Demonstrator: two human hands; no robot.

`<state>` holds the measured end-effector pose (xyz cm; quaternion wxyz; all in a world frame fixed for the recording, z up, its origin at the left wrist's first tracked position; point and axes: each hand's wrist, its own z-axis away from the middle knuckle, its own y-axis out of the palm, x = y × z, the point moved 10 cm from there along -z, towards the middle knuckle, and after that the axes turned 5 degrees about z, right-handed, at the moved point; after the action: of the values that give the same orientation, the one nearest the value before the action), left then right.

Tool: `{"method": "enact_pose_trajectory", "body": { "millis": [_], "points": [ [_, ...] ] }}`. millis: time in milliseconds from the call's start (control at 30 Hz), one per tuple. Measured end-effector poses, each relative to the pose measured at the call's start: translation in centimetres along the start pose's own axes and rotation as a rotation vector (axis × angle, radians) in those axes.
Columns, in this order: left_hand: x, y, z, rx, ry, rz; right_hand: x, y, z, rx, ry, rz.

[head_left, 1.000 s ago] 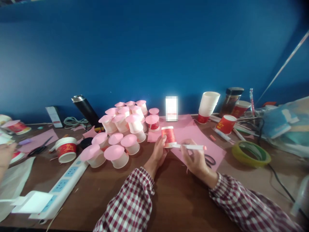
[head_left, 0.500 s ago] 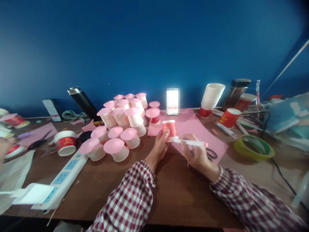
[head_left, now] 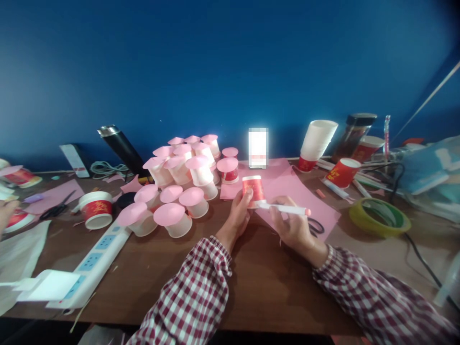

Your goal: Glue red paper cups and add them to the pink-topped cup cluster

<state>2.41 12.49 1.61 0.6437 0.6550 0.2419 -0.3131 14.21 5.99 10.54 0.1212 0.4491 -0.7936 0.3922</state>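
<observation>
Fingers of left hand (head_left: 237, 218) gripping upturned red cup (head_left: 252, 190) on pink paper (head_left: 287, 191), right hand (head_left: 293, 225) pinching pen (head_left: 285, 209) against rim — keeping cup steady is key.

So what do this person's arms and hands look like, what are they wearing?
Both arms are covered by long sleeves of a dark red and white checked shirt, reaching to the wrists. The left hand and right hand are bare, with no gloves; no rings, watch or bracelets can be made out. The left sleeve and right sleeve look loose and soft.
</observation>
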Motion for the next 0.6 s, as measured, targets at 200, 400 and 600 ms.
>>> {"method": "enact_pose_trajectory", "body": {
  "millis": [200,400,600],
  "points": [
    [-0.04,-0.02,0.06,-0.013,0.001,-0.009,0.12,-0.42,-0.25,-0.008,0.043,-0.050],
    [-0.06,0.14,0.15,-0.003,0.001,-0.011,0.37,-0.80,-0.46,0.003,0.081,-0.103],
    [0.04,0.08,0.03,0.008,0.007,-0.020,0.15,-0.54,-0.41,0.001,0.079,-0.105]
  ]
}}
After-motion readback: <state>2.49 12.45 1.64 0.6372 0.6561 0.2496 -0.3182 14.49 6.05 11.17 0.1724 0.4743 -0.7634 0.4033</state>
